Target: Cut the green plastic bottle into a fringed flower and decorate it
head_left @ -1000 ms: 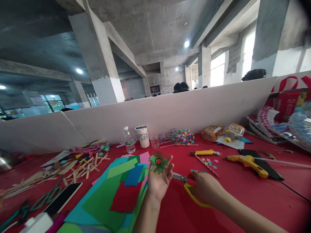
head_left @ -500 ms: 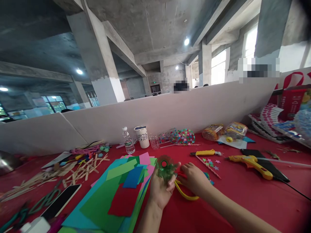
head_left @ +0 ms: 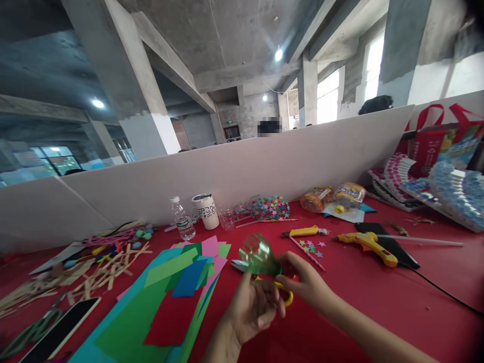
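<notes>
A translucent green plastic bottle piece [head_left: 257, 252] is tilted above the table, its rounded end toward the upper left and its narrow neck toward the right. The fingers of my right hand [head_left: 304, 277] are closed around that neck. My left hand [head_left: 255, 307] is just below the piece, palm up, with its fingers loosely curled and apart; the thumb reaches the lower edge of the green plastic. Scissors with yellow handles [head_left: 289, 295] lie on the red table behind my hands, partly hidden by them, with the blade tips showing at left.
Coloured paper sheets [head_left: 128, 322] lie left of my hands, a phone [head_left: 62, 330] beyond. At right are a yellow box cutter [head_left: 304, 231], star confetti [head_left: 312, 247] and a yellow glue gun [head_left: 372, 247]. A water bottle [head_left: 183, 222] and paper cup [head_left: 206, 212] stand near the white partition [head_left: 234, 171].
The green bottle piece has turned from its round opening facing me to lying sideways. My right hand has moved onto its neck, and my left hand has loosened and dropped lower. The view has shifted right.
</notes>
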A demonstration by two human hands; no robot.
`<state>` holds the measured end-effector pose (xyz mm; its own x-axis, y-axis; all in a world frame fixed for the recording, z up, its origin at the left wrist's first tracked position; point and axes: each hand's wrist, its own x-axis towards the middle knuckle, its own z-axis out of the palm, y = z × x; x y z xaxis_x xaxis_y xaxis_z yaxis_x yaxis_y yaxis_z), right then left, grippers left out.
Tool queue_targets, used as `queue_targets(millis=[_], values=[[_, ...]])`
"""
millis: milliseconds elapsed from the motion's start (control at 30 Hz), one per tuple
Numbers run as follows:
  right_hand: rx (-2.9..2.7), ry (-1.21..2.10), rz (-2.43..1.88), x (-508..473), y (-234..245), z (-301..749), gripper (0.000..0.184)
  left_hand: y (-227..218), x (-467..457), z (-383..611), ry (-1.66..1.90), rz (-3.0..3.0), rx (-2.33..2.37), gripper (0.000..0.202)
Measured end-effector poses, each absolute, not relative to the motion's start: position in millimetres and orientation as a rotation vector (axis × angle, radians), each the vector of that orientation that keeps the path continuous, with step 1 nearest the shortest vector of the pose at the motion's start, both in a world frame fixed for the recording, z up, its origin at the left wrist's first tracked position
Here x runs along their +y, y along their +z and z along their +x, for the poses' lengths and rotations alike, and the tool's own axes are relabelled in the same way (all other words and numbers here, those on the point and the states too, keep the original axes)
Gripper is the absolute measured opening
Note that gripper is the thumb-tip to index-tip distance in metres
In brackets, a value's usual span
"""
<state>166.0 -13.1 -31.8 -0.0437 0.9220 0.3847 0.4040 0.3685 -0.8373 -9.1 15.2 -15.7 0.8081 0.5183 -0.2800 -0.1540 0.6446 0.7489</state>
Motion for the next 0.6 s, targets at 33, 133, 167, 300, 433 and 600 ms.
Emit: queue_targets(millis=[33, 133, 167, 300, 433, 600], values=[[-1.592, 0.679, -1.204, -13, -34, 165, 0.014, -17, 15, -8, 0.491, 0.823, 0.566, 0.054], [-1.517, 0.728, -1.207, -13, -41, 158, 0.023, -21, 12, -2, 0.839, 1.022, 0.726, 0.029], [-1.507, 0.730, -1.212, -14, -43, 154, 0.024, -20, 10, 0, 0.915, 1.089, 0.735, 0.019], [-1.525, 0.696, -1.251, -20, -47, 143, 0.018, -18, 3, 5, 0.993, 1.130, 0.711, 0.025], [-1.607, 0.611, -1.336, -21, -41, 154, 0.020, -23, 9, 0, 1.003, 0.999, 0.697, 0.021], [-1.849, 0.394, -1.551, -19, -38, 172, 0.025, -28, 25, -7, 1.050, 0.781, 0.756, 0.021]])
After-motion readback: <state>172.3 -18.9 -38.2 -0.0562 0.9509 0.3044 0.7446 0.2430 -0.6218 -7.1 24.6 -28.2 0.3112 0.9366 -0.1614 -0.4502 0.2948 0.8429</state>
